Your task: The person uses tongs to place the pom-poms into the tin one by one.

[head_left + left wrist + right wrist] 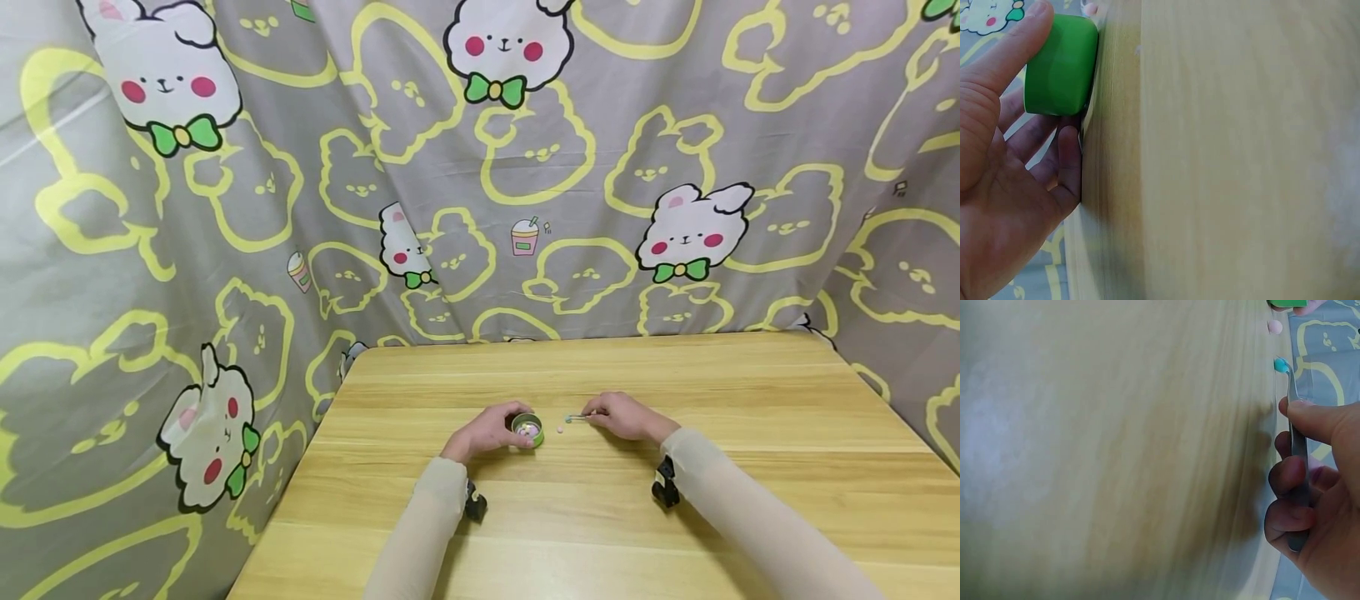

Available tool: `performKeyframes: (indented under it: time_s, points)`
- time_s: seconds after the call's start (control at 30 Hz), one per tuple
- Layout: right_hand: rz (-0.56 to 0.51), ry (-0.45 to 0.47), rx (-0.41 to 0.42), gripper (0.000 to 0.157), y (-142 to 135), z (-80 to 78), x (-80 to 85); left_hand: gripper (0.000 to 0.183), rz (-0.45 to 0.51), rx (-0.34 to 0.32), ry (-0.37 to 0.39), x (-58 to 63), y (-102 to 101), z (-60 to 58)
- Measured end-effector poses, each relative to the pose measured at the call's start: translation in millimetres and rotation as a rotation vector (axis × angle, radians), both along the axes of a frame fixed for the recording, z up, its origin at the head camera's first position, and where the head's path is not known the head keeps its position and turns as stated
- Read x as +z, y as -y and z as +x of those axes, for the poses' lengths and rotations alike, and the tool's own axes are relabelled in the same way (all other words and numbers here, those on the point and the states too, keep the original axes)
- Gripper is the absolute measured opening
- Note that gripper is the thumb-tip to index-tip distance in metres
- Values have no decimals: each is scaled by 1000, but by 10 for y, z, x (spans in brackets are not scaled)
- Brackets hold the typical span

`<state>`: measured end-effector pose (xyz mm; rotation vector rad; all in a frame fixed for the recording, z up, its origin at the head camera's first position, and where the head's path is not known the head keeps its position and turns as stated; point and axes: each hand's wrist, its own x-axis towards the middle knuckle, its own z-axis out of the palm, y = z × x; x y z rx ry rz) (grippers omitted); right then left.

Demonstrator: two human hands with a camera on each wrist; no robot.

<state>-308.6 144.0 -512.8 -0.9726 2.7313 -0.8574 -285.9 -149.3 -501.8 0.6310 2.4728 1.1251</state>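
Observation:
A small round green tin (538,439), uncovered at the top, stands on the table with several pastel pieces inside. My left hand (491,429) grips its side, the thumb on the near wall and fingers behind; the left wrist view shows the smooth green wall (1063,65) close up. To the right, my right hand (622,415) holds a pair of metal tweezers (1298,450) with a bent tip pointing left. That tip is right at a small blue piece (1280,365). Between it and the tin, a small pink piece (1275,327) lies on the tabletop.
A light wood-grain table (615,533) carries all of this. Behind it and at both sides hangs a grey curtain (525,275) printed with yellow outlines and white cartoon animals. Dark camera mounts (665,483) sit at both wrists.

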Motion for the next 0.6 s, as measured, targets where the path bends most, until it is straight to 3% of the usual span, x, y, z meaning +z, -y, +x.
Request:
performKeyframes:
  time_s: [0.6]
  points:
    - [-47, -24, 15, 18, -124, 56, 39, 53, 8, 1, 3, -8, 4, -4]
